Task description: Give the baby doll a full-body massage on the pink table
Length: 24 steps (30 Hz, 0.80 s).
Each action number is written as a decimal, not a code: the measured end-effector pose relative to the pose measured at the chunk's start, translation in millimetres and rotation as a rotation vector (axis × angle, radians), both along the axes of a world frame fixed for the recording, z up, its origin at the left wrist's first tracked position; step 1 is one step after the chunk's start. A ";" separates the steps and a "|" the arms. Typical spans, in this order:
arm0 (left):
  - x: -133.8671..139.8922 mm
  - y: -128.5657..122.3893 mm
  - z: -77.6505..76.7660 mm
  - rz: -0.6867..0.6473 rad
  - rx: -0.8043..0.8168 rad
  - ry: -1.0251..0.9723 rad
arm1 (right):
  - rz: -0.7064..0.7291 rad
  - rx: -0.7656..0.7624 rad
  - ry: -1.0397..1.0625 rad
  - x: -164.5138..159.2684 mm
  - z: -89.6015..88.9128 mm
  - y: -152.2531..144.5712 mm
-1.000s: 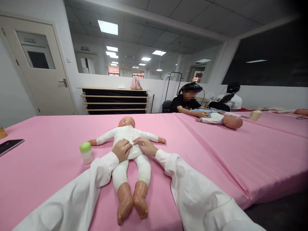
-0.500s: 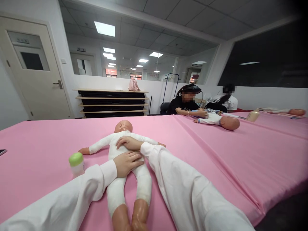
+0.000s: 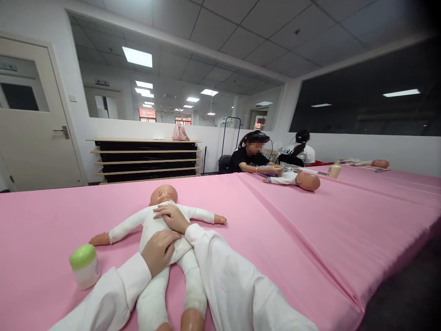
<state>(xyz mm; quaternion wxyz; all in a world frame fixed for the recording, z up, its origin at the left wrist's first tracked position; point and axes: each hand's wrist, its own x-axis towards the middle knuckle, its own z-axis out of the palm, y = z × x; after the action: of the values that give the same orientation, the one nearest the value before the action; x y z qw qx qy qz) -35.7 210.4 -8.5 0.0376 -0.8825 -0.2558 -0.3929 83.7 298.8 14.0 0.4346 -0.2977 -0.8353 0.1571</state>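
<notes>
A baby doll (image 3: pixel 148 230) with a white cloth body lies on the pink-covered table, its head at the far end and its arms spread. My left hand (image 3: pixel 160 250) rests flat on the doll's belly, fingers stretched toward the right. Higher up, my right hand (image 3: pixel 172 218) lies on the doll's chest with its fingers out and slightly apart. Both palms face down and hold nothing. Left of the doll, near its hand, stands a clear jar with a green lid (image 3: pixel 84 266).
Across the pink-covered table (image 3: pixel 292 262), a person in black (image 3: pixel 250 156) handles a second doll (image 3: pixel 306 181). A pale bottle (image 3: pixel 334 170) stands beyond it. Another person in white (image 3: pixel 303 151) sits farther back. Stacked folded tables (image 3: pixel 144 158) stand by the wall.
My view has swung right and tilted up a little. My left hand has shifted up the belly toward the chest; the right hand has slid slightly higher on the chest.
</notes>
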 end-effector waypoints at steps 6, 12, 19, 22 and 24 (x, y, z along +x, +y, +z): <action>-6.8 -2.9 2.5 0.013 0.156 -0.035 | -0.051 -0.196 0.160 9.8 -4.3 -26.8; 0.8 -18.7 17.4 -0.135 0.369 0.233 | 0.139 -0.472 0.232 15.9 5.8 -77.1; 2.8 -25.0 23.0 -0.233 0.242 0.357 | 0.332 -0.482 -0.033 18.1 22.8 -73.2; 5.0 -24.0 22.7 -0.224 0.114 0.350 | 0.367 -0.424 -0.180 13.5 27.8 -59.3; 7.1 -22.7 22.2 -0.235 0.050 0.354 | 0.374 -0.356 -0.297 8.7 32.2 -51.5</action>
<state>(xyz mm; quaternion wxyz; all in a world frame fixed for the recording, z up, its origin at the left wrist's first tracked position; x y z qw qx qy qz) -28.6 187.6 13.7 0.0580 -0.9603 -0.1307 -0.2396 92.4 247.2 46.2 0.2119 -0.2298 -0.8895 0.3332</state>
